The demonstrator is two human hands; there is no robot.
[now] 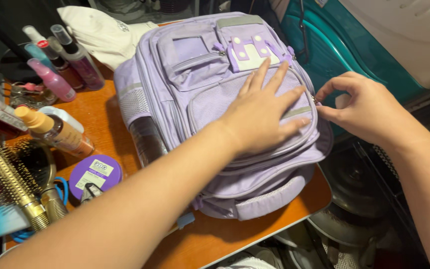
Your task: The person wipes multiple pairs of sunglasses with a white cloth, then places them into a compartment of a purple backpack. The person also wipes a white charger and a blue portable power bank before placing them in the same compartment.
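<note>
A: At the right edge of the pack, right hand [369, 109] has thumb and forefinger pinched together on the zipper pull [315, 101]. Grip closed, only the small pull in it.

B: Left?

A: Left hand [265, 112] lies flat, fingers spread, palm down on the front mesh pocket [215, 97]. No grip, holds nothing, just presses on it.

B: Where's the pack?

A: Lilac backpack [185, 74] lies on its back on the orange worktop [100, 119], filling its right half, bottom end hanging slightly over the near edge. Purple bow trim [247, 50] sits just above the left fingertips.

B: Around it?

A: White cap [100, 32] touching its top left corner. Spray bottles [70, 60] well left of it, pump bottle [55, 130] lying below those. Round purple tin [95, 174] near the forearm, gold round hairbrush [13, 187] at far left. Teal plastic bin [324, 50] behind the right hand.
</note>
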